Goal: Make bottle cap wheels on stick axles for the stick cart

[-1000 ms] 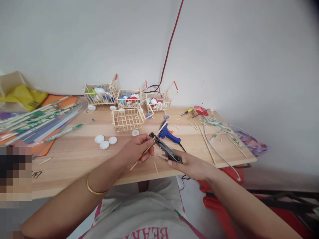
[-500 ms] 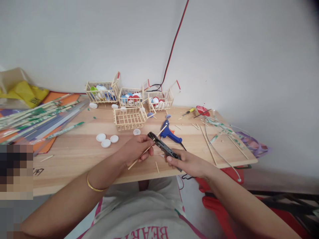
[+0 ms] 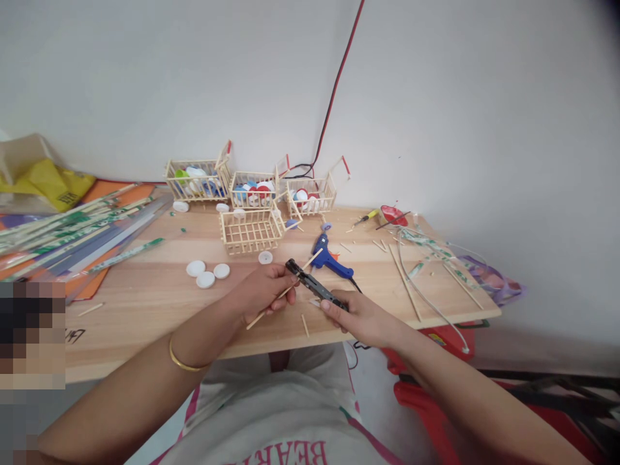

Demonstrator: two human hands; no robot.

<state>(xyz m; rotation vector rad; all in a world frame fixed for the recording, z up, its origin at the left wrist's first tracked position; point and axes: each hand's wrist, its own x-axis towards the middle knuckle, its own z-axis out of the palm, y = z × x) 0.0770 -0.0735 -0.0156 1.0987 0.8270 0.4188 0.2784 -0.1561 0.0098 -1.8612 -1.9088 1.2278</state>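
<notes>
My left hand (image 3: 264, 290) pinches a thin wooden stick (image 3: 283, 292) that slants from lower left to upper right above the wooden table (image 3: 145, 303). My right hand (image 3: 361, 318) grips the handles of dark cutting pliers (image 3: 312, 284), whose jaws meet the stick near my left fingertips. A gold bangle (image 3: 181, 363) circles my left wrist. A blue glue gun (image 3: 329, 257) lies just behind the pliers.
Several stick baskets (image 3: 249, 229) stand at the back, three holding bottle caps. White caps (image 3: 207, 272) lie to the left of my hands. Long sticks in wrappers (image 3: 72, 229) pile at the far left. Loose sticks and wires (image 3: 426, 271) cover the right side. A red-black cable (image 3: 334, 97) hangs down the wall.
My right hand has closed further on the pliers' handles and shifted slightly up and left. The stick stays in the jaws, and my view has drifted a little.
</notes>
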